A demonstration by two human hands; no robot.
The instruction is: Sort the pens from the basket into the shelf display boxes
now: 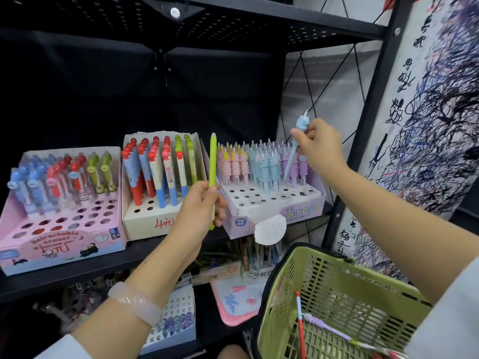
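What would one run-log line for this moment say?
left hand: holds green pen | right hand: holds blue unicorn pen over unicorn box | basket: pens remain

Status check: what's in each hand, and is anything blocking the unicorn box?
Left hand grips green pen. Right hand pinches blue unicorn pen above unicorn box. Front holes free, nothing blocking. Pens left in green basket.

Both forearms are bare from wrist to near the elbow. The left hand and right hand wear no gloves or rings that can be made out. A pale, translucent pinkish-white bangle, smooth and thick, circles the left wrist. White sleeves show at the frame's lower edge: a left sleeve and a broader right sleeve, both plain fabric.
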